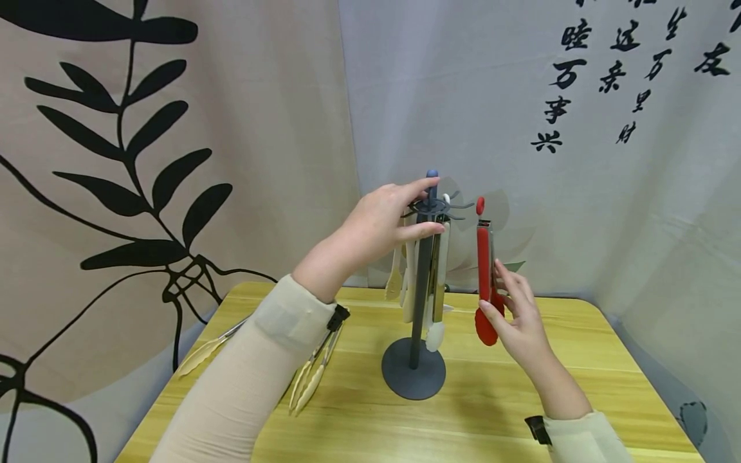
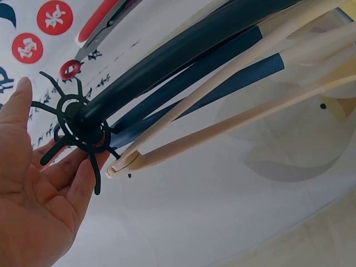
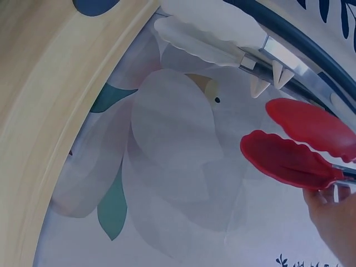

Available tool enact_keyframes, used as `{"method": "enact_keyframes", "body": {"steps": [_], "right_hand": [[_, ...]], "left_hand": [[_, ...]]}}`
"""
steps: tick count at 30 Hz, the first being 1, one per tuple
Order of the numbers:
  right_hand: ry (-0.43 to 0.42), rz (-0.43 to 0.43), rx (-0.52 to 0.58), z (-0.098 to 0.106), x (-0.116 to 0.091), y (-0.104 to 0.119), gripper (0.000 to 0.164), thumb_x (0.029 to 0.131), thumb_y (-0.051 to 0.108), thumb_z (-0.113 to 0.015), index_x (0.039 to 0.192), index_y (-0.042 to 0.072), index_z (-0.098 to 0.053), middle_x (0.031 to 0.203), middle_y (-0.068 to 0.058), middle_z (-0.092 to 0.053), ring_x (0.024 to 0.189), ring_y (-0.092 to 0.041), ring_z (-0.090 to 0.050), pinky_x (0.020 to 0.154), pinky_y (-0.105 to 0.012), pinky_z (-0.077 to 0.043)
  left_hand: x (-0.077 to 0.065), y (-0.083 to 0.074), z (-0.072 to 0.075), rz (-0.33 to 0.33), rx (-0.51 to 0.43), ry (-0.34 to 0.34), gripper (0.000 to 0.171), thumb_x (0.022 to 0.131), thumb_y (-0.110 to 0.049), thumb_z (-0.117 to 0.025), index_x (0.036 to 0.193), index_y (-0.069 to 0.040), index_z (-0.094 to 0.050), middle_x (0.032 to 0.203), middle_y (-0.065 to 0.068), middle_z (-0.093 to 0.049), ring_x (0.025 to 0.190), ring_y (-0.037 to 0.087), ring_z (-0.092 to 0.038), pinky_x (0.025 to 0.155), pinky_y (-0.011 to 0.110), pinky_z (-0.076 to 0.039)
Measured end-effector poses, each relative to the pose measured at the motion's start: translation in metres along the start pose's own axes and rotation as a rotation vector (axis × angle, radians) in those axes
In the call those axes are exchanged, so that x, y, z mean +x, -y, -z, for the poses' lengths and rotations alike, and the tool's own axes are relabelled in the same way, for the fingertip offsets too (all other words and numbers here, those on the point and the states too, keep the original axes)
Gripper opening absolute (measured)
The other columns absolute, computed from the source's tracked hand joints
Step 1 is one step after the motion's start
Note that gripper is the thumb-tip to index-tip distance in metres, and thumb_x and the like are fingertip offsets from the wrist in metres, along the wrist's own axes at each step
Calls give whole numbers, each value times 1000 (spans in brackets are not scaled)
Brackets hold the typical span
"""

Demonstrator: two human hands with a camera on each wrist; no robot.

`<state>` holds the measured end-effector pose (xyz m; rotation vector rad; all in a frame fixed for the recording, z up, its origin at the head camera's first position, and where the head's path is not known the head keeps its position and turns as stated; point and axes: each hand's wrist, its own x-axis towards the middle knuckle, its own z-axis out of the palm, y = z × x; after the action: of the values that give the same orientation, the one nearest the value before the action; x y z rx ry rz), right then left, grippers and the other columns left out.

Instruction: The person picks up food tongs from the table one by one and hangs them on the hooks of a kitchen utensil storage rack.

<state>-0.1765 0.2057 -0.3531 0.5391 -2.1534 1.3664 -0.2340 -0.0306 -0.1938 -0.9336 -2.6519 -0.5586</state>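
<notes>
A dark grey rack (image 1: 424, 289) with a round base, a post and a ring of hooks stands on the table. My left hand (image 1: 376, 215) is at its top, thumb and fingers straight and spread around the hook ring (image 2: 74, 114). Several tongs hang there, among them white-tipped tongs (image 1: 435, 337) and beige tongs (image 2: 200, 133). To the right of the rack, my right hand (image 1: 523, 321) holds red tongs (image 1: 484, 260) upright by their lower part, apart from the hooks. Their red scalloped heads (image 3: 286, 161) point down, and a red pull ring (image 1: 480, 206) sticks up on top.
On the wooden table (image 1: 556, 334), cream-tipped tongs (image 1: 309, 386) lie left of the rack, partly behind my left sleeve. Another cream-tipped pair (image 1: 202, 355) lies at the left edge. A printed cloth (image 1: 278, 128) hangs behind the table.
</notes>
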Motion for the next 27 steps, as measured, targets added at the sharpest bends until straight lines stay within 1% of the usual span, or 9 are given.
{"method": "enact_keyframes", "body": {"steps": [4,9,13,18,24,27], "right_hand": [[6,21,-13,-1,2,0,73,83,-15,-59,147,5,-32,127,-19,-42,111,-1,-43,94,-6,-38],[5,47,-13,-3,4,0,72,82,-17,-59,146,0,-32,126,-21,-42,111,0,-44,94,-6,-38],[17,62,-4,-4,6,0,72,82,-17,-59,146,1,-32,125,-21,-42,111,0,-44,93,-7,-39],[24,58,2,-6,7,1,72,83,-17,-58,147,3,-32,126,-20,-42,111,-1,-44,93,-7,-39],[37,37,-1,-7,8,2,71,83,-15,-59,146,1,-32,127,-20,-42,111,1,-44,93,-7,-40],[41,48,-2,-9,8,2,71,82,-16,-60,146,0,-32,126,-21,-42,111,1,-44,92,-7,-40]], "left_hand": [[0,1,0,-2,5,-3,74,85,-54,-60,148,-26,-33,129,1,-59,115,18,-52,97,36,-45],[-1,1,0,-5,10,-1,75,85,-55,-59,148,-26,-32,130,1,-58,116,18,-52,98,36,-45],[-1,1,0,-7,11,1,74,85,-54,-60,148,-26,-32,129,1,-58,117,18,-51,98,35,-45],[-1,1,1,-8,18,4,74,85,-55,-59,148,-26,-33,129,1,-59,117,18,-52,97,35,-45],[-1,1,1,-9,23,2,74,85,-55,-58,148,-26,-32,129,1,-59,116,18,-52,97,36,-45],[0,1,1,-8,20,2,74,85,-56,-58,148,-26,-32,129,1,-59,115,18,-52,96,35,-46]]}}
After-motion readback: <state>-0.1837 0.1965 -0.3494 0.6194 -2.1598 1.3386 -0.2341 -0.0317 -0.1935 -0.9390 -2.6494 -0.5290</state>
